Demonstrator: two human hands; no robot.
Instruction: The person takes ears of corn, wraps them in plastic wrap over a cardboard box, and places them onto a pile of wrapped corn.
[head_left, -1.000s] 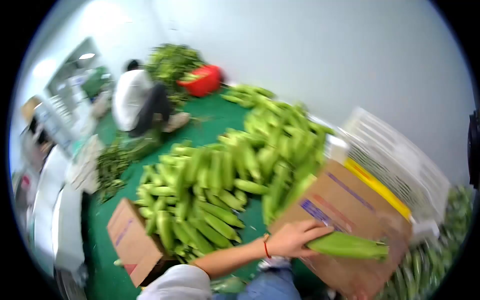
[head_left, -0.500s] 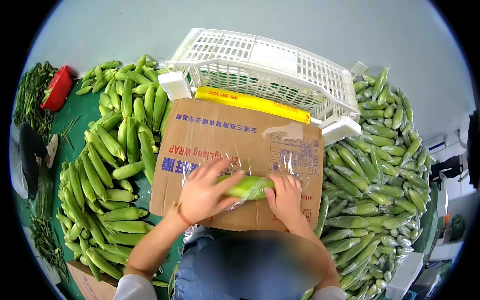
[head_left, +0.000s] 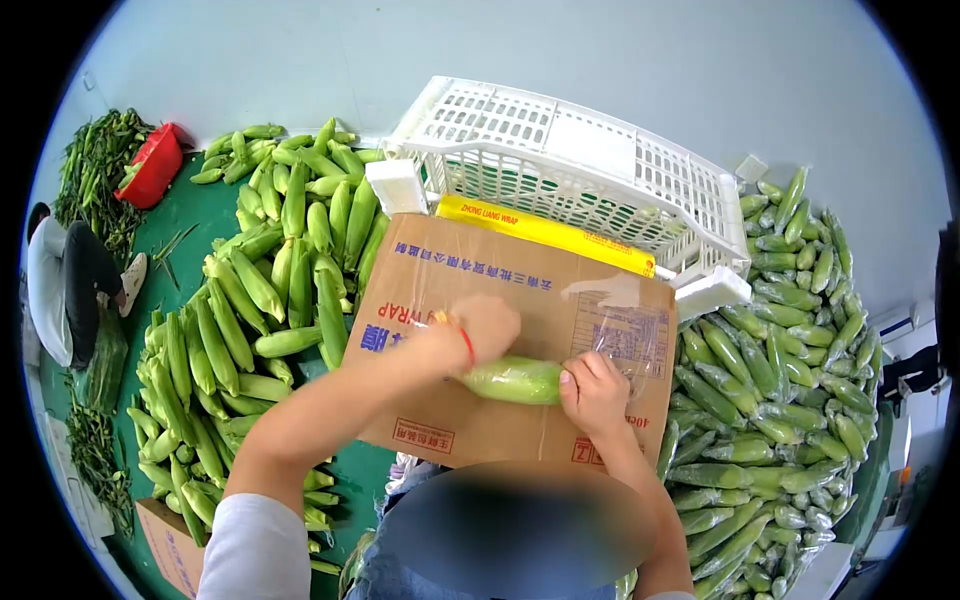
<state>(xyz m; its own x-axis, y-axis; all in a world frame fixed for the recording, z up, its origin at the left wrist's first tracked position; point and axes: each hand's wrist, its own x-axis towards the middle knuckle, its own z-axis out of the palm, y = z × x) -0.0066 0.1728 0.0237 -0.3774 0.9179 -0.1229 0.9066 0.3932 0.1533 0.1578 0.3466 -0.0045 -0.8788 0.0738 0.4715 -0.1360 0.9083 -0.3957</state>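
A green corn ear (head_left: 515, 381) in clear film lies across the brown cardboard box (head_left: 480, 260) in front of me. My right hand (head_left: 598, 392) is closed on the ear's right end, thumb on top. Over the ear's left end is my left hand (head_left: 487, 325), blurred and curled, with a red string on its wrist; what its fingers hold, if anything, is hidden. A yellow wrap box (head_left: 545, 236) lies along the cardboard's far edge, against a white slatted crate (head_left: 570, 165).
Unwrapped corn (head_left: 220, 330) is heaped on the green floor at left, film-wrapped corn (head_left: 770, 400) at right. A red basket (head_left: 155, 168), leafy greens (head_left: 95, 180) and a crouching person (head_left: 65, 285) are at far left. An open carton (head_left: 170, 545) stands at lower left.
Since half a second ago, my left hand has risen off the ear's left part and curled. My right hand stays at the right end. Earlier, one hand carried an ear over the box.
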